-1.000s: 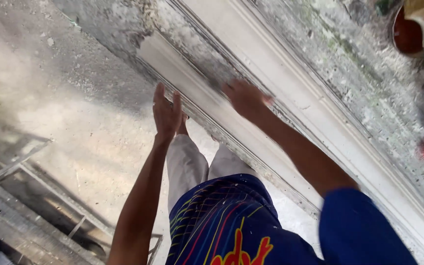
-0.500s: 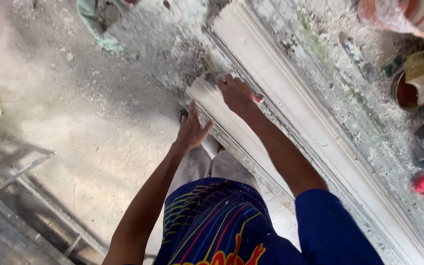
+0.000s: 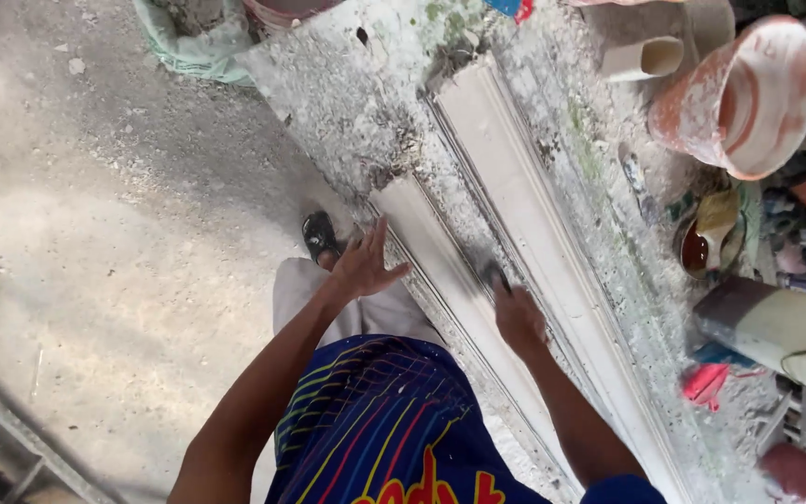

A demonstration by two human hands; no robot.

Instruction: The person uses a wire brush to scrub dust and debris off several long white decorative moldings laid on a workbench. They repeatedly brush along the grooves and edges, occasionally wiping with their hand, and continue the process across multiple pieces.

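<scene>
Two long white plaster moulding strips lie on a dusty workbench. The nearer, shorter strip runs diagonally under my hands; the longer strip lies beside it. My right hand presses down on the near strip, fingers closed over a small dark object that I cannot identify. My left hand hovers with fingers spread at the bench's near edge, just left of the strip's end, holding nothing.
A plaster-smeared orange bucket and a small white cup stand at the right of the bench, with a bowl of brown liquid and a large roll below. My sandalled foot rests on the concrete floor.
My view has shifted down the strips toward their end. My right hand slid back along the near strip, and my left hand lifted off beside it with fingers spread.
</scene>
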